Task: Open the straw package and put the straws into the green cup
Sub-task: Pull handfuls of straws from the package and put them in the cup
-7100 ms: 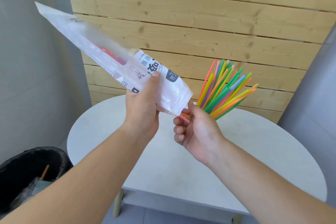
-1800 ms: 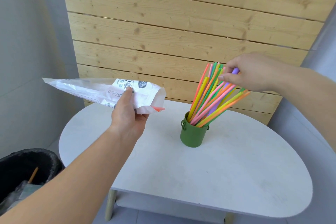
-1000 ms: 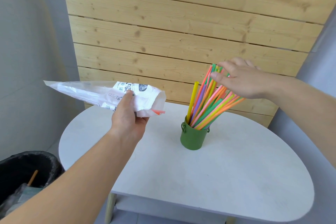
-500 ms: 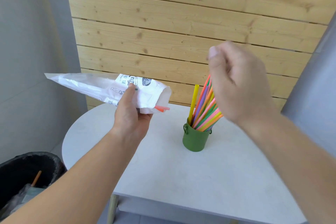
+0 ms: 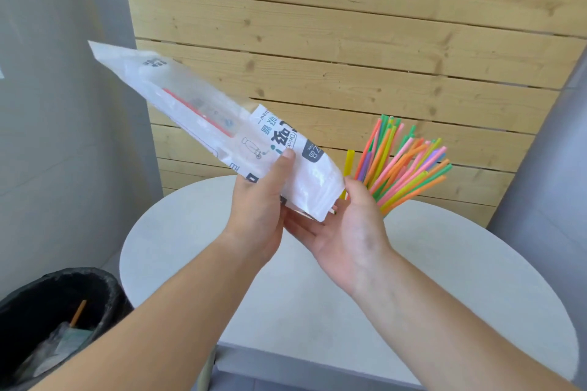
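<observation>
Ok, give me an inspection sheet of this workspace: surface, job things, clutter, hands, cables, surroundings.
Surface: white table.
Job's things: package tilted, mouth down, a red straw inside; straws fanned behind the right hand; cup not visible.
Clutter: nothing seen.
Hands: left hand grips the package; right hand open, palm up under its mouth.
Cables: nothing seen.
Surroundings: plank wall; black bin lower left, rubbish inside.

The straw package (image 5: pixel 222 136), a white and clear printed bag, slants with its closed end up left and mouth down right; a red straw (image 5: pixel 193 109) lies inside; coloured straws (image 5: pixel 403 165) fan upward at far right.
</observation>
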A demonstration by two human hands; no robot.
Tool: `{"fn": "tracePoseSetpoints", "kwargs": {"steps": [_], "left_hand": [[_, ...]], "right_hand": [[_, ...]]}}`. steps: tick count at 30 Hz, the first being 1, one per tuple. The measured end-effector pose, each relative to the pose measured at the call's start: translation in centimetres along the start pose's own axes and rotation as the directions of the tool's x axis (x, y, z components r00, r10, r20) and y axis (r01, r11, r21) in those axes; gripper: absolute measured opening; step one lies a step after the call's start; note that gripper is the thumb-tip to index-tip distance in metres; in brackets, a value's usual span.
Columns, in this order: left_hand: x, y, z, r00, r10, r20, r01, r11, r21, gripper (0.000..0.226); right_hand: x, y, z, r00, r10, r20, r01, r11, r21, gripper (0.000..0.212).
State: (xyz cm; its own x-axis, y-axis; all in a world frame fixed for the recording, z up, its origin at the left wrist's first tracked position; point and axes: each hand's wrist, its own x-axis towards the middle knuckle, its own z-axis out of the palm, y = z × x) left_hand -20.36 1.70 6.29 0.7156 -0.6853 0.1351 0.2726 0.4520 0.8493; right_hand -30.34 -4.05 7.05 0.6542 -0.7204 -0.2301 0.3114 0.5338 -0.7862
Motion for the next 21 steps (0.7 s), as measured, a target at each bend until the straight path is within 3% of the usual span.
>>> {"fn": "tracePoseSetpoints", "kwargs": {"steps": [7,13,21], "left_hand": [[-0.2,0.2,0.3,0.995,0.037,0.088,-0.047,0.993,0.111,0.033],[-0.6,0.3,0.9,0.996,-0.022,0.085,0.025,0.999,-0.04,0.03],[-0.5,0.1,0.9,0.98,-0.109,0.169,0.146,0.963,-0.226,0.049]], "right_hand": [[0.2,-0.5,-0.2,0.999,-0.044,0.001,0.044,0.996,-0.074,0.042],[-0.3,0.7,0.0,0.998,-0.017,-0.065,0.007,0.99,-0.142,0.035],[0.2,1.5,-0.3,0.984,0.033,-0.177,-0.071,0.975,-0.213,0.038]]}}
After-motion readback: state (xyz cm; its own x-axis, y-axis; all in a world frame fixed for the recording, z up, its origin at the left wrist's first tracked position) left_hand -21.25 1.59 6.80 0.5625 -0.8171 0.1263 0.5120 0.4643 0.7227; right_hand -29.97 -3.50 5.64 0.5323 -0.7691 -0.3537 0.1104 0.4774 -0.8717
